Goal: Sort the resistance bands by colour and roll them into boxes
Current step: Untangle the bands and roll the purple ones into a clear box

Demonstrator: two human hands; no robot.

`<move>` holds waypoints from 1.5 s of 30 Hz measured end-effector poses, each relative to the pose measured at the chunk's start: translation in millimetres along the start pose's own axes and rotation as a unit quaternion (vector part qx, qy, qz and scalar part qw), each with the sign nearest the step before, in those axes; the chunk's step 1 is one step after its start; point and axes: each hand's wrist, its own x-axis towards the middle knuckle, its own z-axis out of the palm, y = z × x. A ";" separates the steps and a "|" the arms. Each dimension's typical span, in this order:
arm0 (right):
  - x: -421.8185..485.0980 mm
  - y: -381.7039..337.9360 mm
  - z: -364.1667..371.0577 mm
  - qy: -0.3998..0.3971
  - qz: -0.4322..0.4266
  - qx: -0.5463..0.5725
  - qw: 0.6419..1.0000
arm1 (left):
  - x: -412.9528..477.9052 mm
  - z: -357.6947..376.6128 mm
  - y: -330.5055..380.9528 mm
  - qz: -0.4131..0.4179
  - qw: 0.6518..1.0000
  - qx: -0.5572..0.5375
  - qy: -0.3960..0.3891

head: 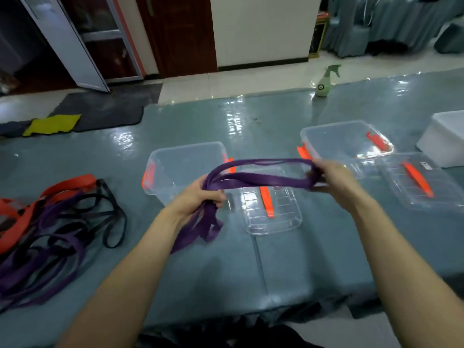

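A bunch of purple resistance bands [261, 178] stretches between my two hands above the table. My left hand [200, 197] grips one end, and loose loops hang below it. My right hand [331, 178] grips the other end. Behind the bands stands a clear plastic box [175, 169] with orange latches. A second clear box [346, 141] sits further right. On the left lies a tangled pile of orange, black and purple bands [50, 222].
Two clear lids with orange handles lie on the blue-grey table cover, one in the middle [273, 212] and one at the right [421, 182]. A white tub [444, 136] is at the far right, a spray bottle [326, 81] at the back edge.
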 end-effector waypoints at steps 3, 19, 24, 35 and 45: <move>-36.5 114.1 4.2 -0.086 0.124 -0.031 0.988 | 26.8 23.3 -15.2 -0.041 0.988 -0.065 0.132; -68.9 228.0 91.7 -0.010 0.043 -0.274 0.961 | 23.7 31.5 -146.0 -0.179 0.823 0.490 0.224; -70.4 222.5 102.3 -0.020 -0.058 -0.335 0.940 | 25.8 38.6 -141.4 -0.205 0.949 0.125 0.202; -70.0 212.2 113.4 -0.095 -0.079 -0.560 0.819 | 2.3 31.2 -146.8 -0.271 0.888 0.336 0.162; -73.0 149.1 125.0 -0.014 -0.219 -0.617 0.755 | -34.0 -9.6 -122.2 -0.154 0.753 0.613 0.182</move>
